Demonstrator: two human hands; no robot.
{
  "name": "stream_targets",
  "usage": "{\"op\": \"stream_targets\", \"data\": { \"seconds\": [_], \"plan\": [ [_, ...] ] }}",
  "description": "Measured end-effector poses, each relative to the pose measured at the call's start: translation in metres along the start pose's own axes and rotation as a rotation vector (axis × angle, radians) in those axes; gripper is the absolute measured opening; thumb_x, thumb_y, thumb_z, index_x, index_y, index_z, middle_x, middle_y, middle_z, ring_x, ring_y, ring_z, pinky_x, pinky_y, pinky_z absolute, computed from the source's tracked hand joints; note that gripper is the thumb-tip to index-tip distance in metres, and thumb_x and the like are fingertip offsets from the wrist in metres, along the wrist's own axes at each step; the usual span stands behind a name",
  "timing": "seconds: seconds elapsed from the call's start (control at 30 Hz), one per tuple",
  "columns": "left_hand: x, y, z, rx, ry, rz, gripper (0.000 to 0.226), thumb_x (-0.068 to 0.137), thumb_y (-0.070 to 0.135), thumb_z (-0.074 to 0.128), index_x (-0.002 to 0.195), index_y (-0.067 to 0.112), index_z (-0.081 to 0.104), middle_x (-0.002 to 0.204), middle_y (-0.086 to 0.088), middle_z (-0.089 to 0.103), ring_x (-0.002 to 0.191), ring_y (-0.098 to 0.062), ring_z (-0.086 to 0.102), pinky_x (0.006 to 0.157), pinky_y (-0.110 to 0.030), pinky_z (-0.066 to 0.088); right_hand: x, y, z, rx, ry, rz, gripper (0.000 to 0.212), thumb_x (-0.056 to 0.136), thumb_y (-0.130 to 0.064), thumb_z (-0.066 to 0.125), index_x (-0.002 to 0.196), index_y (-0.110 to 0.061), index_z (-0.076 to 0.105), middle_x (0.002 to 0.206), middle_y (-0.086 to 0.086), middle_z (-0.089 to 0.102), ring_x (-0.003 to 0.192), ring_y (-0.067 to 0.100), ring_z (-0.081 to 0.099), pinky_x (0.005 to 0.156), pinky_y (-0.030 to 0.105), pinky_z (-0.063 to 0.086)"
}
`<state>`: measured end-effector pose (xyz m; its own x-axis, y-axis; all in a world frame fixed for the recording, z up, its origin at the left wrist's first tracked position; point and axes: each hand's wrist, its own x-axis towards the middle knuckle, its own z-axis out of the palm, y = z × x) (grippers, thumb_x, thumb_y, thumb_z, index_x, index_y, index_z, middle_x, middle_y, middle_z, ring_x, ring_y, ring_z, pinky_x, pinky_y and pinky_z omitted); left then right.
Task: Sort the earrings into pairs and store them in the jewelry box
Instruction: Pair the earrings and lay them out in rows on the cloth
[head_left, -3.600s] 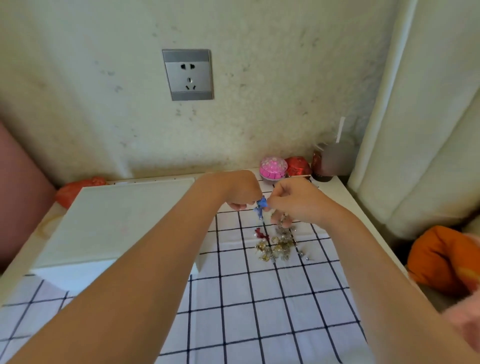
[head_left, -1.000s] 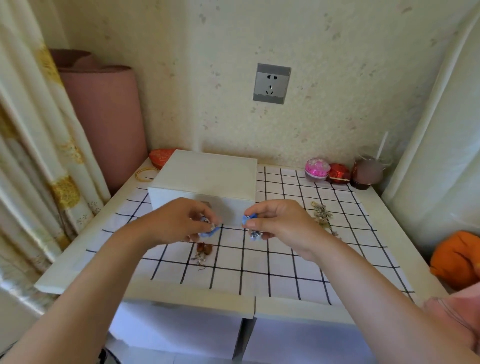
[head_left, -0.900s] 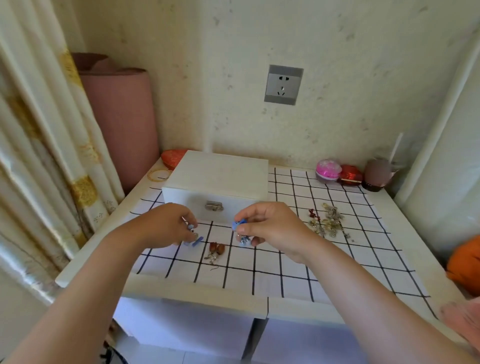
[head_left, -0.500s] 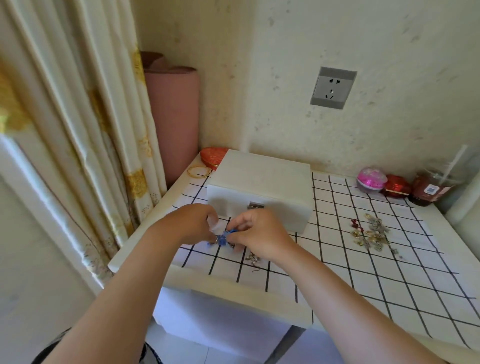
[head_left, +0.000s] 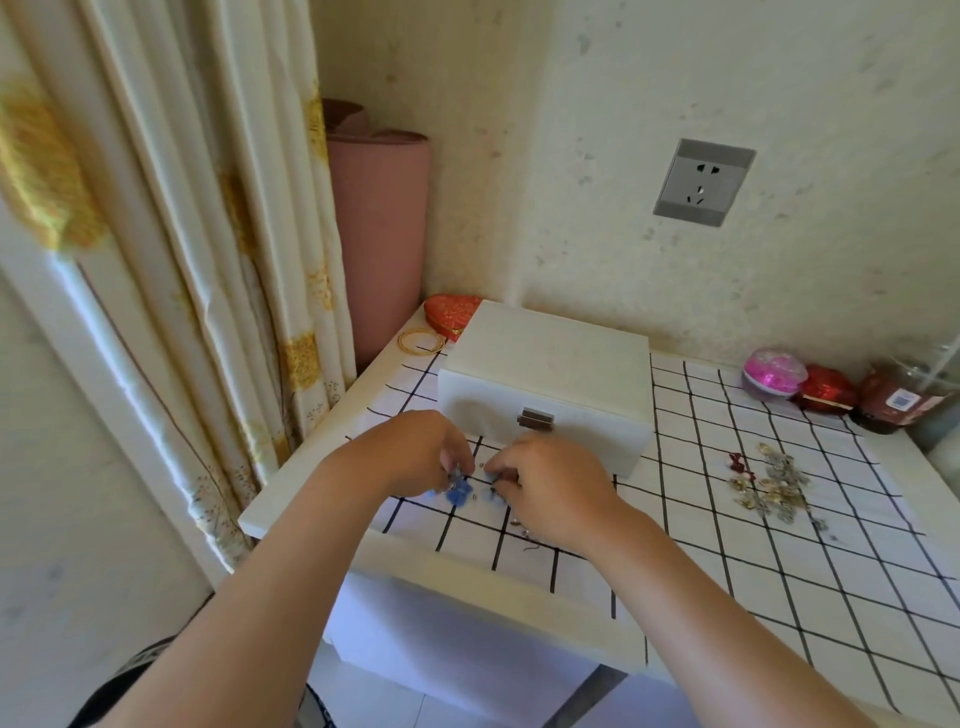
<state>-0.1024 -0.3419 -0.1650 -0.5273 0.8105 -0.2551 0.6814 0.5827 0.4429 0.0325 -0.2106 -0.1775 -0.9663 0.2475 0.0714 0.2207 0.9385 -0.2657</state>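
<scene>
Both hands meet low over the near left part of a white cloth (head_left: 727, 561) ruled in thin black squares, just in front of the jewelry box (head_left: 550, 374), a smooth, matte white rectangular case whose lid is down and whose front carries a small squared metal latch (head_left: 536, 419). The left hand (head_left: 415, 457) has its fingers curled and pinches a blue earring (head_left: 460, 492), a fuzzy, tufted little piece lying against the cloth. The right hand (head_left: 550, 483), knuckles up and fingers bent inward, nips a second blue earring (head_left: 491, 491) by what looks like its fine wire; the fingers hide most of it. A few tiny metal bits (head_left: 524, 527) lie just under the right palm, too small to make out. Well to the right sits the loose pile of earrings (head_left: 769, 486), a glinting gold and silver tangle with a dark red piece at its left edge. Behind the box are a glossy red heart-shaped case (head_left: 451, 314) and a thin gold bangle (head_left: 422, 341)
</scene>
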Motion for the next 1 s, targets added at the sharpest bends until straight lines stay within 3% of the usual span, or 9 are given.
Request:
{"op": "stream_targets", "data": {
  "seconds": [0.1,0.23,0.43,0.57,0.67,0.77,0.87,0.93,1.0],
  "plan": [
    [-0.002,0.001,-0.002,-0.036,0.064,0.021,0.035,0.085,0.006,0.064,0.097,0.039,0.068,0.096,0.015,0.061,0.087,-0.006,0.056,0.068,-0.017,0.040,0.000,0.002,-0.001,0.005,-0.003,0.014,0.024,0.097,-0.027,0.057,0.115,-0.030,0.072,0.104,-0.007,0.071,0.094,0.016,0.065,0.075,0.030,0.052],
    [-0.007,0.003,0.003,0.033,0.123,-0.005,0.019,0.081,0.028,0.076,0.091,0.036,0.061,0.094,0.015,0.057,0.091,-0.009,0.056,0.078,-0.024,0.045,0.000,0.006,-0.004,0.038,0.017,0.050,0.024,0.094,-0.029,0.061,0.117,-0.028,0.070,0.103,-0.008,0.073,0.096,0.014,0.065,0.078,0.029,0.053],
    [-0.004,0.002,0.003,0.023,0.068,0.022,0.023,0.080,0.016,0.077,0.082,0.036,0.066,0.092,0.014,0.061,0.087,-0.010,0.059,0.067,-0.019,0.042,0.001,-0.003,0.000,0.057,-0.062,0.044,0.021,0.091,-0.030,0.063,0.109,-0.030,0.075,0.098,-0.008,0.075,0.089,0.013,0.067,0.077,0.030,0.056],
    [-0.006,0.000,0.001,-0.006,0.132,0.018,0.024,0.080,0.025,0.079,0.097,0.033,0.064,0.100,0.015,0.056,0.087,-0.007,0.054,0.072,-0.020,0.039,0.000,-0.002,-0.004,0.056,-0.064,0.031,0.020,0.089,-0.030,0.064,0.106,-0.030,0.075,0.094,-0.006,0.073,0.085,0.014,0.065,0.074,0.031,0.056],
    [-0.005,0.001,0.005,0.019,0.069,0.019,0.022,0.081,0.026,0.077,0.101,0.029,0.068,0.108,0.009,0.064,0.091,-0.011,0.059,0.068,-0.020,0.041,-0.003,-0.002,-0.003,-0.003,-0.067,-0.032,0.023,0.085,-0.029,0.064,0.105,-0.031,0.076,0.088,-0.005,0.070,0.082,0.017,0.063,0.069,0.032,0.055],
    [-0.005,0.001,0.008,0.002,0.017,0.033,0.022,0.083,0.019,0.074,0.100,0.033,0.072,0.097,0.016,0.064,0.089,-0.009,0.060,0.063,-0.015,0.040,0.000,-0.002,0.005,-0.032,-0.029,-0.045,0.019,0.087,-0.031,0.064,0.103,-0.029,0.076,0.084,-0.003,0.068,0.079,0.019,0.061,0.065,0.030,0.051],
    [-0.006,0.002,0.004,-0.013,-0.002,0.041,0.029,0.083,0.017,0.074,0.106,0.035,0.072,0.094,0.017,0.063,0.091,-0.008,0.061,0.070,-0.019,0.047,0.000,-0.002,0.011,0.017,0.011,-0.029,0.019,0.088,-0.034,0.066,0.104,-0.030,0.075,0.082,-0.005,0.068,0.075,0.016,0.060,0.060,0.028,0.044],
    [-0.008,0.002,0.002,-0.044,0.021,0.034,0.035,0.082,0.017,0.074,0.112,0.034,0.067,0.103,0.016,0.063,0.093,-0.006,0.061,0.079,-0.023,0.050,-0.002,0.000,0.009,0.081,0.006,-0.003,0.025,0.088,-0.036,0.068,0.112,-0.030,0.073,0.088,-0.008,0.068,0.080,0.014,0.060,0.063,0.028,0.045],
    [-0.011,0.007,-0.001,-0.079,0.078,0.044,0.035,0.083,0.021,0.075,0.113,0.036,0.064,0.105,0.019,0.059,0.091,-0.001,0.058,0.076,-0.019,0.045,-0.006,0.005,0.001,0.149,0.006,0.028,0.030,0.090,-0.038,0.068,0.118,-0.030,0.068,0.096,-0.011,0.067,0.086,0.011,0.060,0.069,0.028,0.045]
  ]
}}
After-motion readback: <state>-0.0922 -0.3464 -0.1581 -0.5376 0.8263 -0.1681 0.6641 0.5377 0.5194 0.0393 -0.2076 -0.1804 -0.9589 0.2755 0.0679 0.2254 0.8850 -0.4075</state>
